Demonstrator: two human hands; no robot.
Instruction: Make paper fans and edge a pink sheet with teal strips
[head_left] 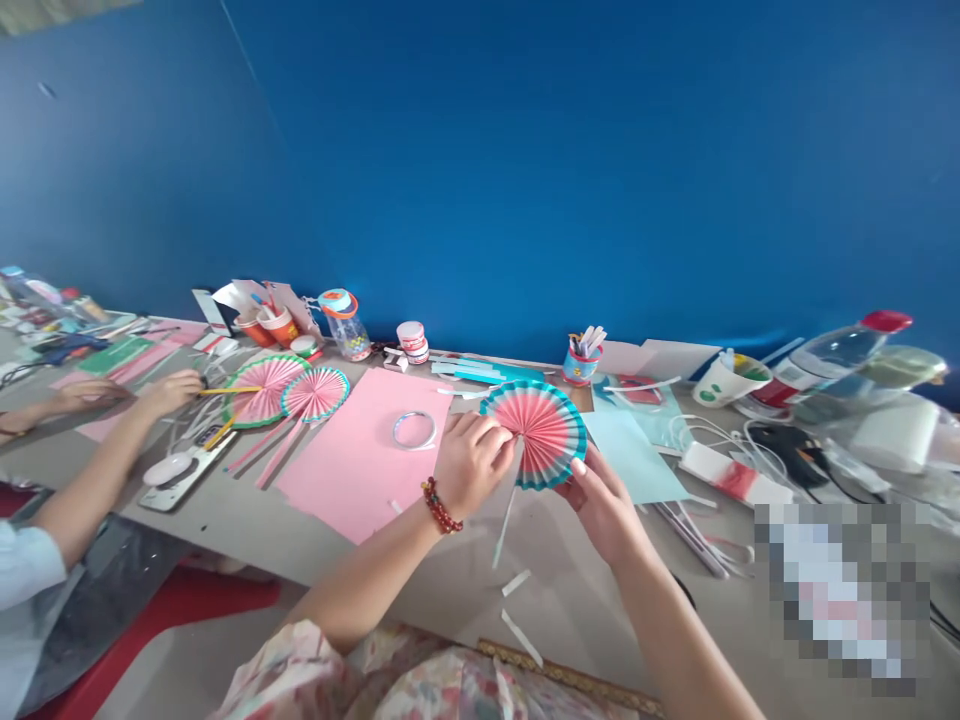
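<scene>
A blue wall (525, 200) backs the bench (559, 560), above which a round paper fan (547, 430) is held. The left grip (474, 455) pinches near its middle; the right grip (606, 505) closes on the lower-right rim, likely steadying it. The fan faces the person; a pale stick (505, 530) sets its long axis, pointing down and slightly left.

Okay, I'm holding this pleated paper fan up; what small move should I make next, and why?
I'd probably press the middle of the paper fan with your left hand: the pleats meet there, that hand is already at the spot, and your right hand supports the rim.
</scene>
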